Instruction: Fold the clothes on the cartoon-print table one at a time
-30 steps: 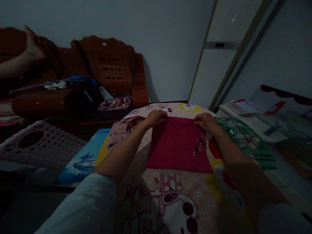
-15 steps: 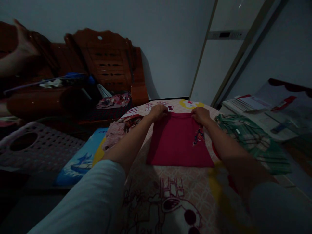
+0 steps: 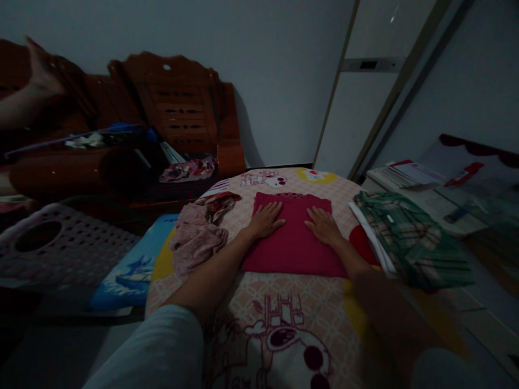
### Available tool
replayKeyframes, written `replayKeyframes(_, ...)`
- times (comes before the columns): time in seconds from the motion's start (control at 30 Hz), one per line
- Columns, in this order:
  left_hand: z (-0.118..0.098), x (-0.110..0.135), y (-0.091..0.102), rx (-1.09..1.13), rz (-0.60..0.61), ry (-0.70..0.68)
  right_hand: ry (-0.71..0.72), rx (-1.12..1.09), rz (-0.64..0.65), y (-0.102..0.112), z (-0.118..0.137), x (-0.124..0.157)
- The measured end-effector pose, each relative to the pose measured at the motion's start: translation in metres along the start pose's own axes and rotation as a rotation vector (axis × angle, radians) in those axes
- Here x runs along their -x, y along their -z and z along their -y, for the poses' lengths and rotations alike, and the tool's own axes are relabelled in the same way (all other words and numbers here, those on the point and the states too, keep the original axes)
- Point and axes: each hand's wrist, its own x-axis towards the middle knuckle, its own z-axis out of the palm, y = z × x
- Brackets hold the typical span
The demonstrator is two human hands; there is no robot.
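Note:
A folded dark red garment (image 3: 294,248) lies on a round table covered by a pink cartoon-print cloth (image 3: 284,329). My left hand (image 3: 265,219) rests flat on the garment's left half, fingers spread. My right hand (image 3: 324,224) lies flat on its right half, fingers stretched out too. Neither hand grips anything. The embroidered patch seen earlier on the garment is hidden.
A folded green plaid garment (image 3: 409,237) lies to the right, a crumpled pink cloth (image 3: 197,235) to the left. Behind stand a dark wooden bench (image 3: 178,116) and a perforated plastic stool (image 3: 60,243). Another person's raised hand (image 3: 38,70) shows at far left. Papers (image 3: 409,175) lie on a surface at right.
The far edge of the red garment, pinched by both hands, has been folded over towards me. Both hands let go and now lie flat on the smaller folded garment.

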Motion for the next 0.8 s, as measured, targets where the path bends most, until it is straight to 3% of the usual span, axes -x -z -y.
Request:
replayKeyframes(0.1, 0.007, 0.001, -0.002, -0.003, -0.035, 0.022, -0.019, 0.015, -0.006, -0.002, -0.005, 0.001)
replayKeyframes(0.27, 0.010, 0.000, -0.002, -0.060, 0.033, 0.014, -0.088, 0.012, -0.023, -0.006, -0.015, 0.000)
replayKeyframes(0.43, 0.011, 0.001, 0.000, -0.029, 0.009, -0.016, -0.108, -0.112, -0.206, -0.014, -0.032, -0.001)
replayKeyframes(0.57, 0.016, 0.003, 0.003, 0.039, -0.035, -0.027, -0.268, -0.256, -0.381, -0.012, -0.054, 0.000)
replayKeyframes(0.67, 0.024, 0.004, 0.005, 0.058, -0.101, 0.021, -0.369, -0.299, -0.420, -0.007, -0.064, 0.003)
replayKeyframes(0.8, 0.037, 0.003, 0.002, 0.095, -0.202, 0.123, -0.360, -0.295, -0.420, -0.003, -0.060, 0.005)
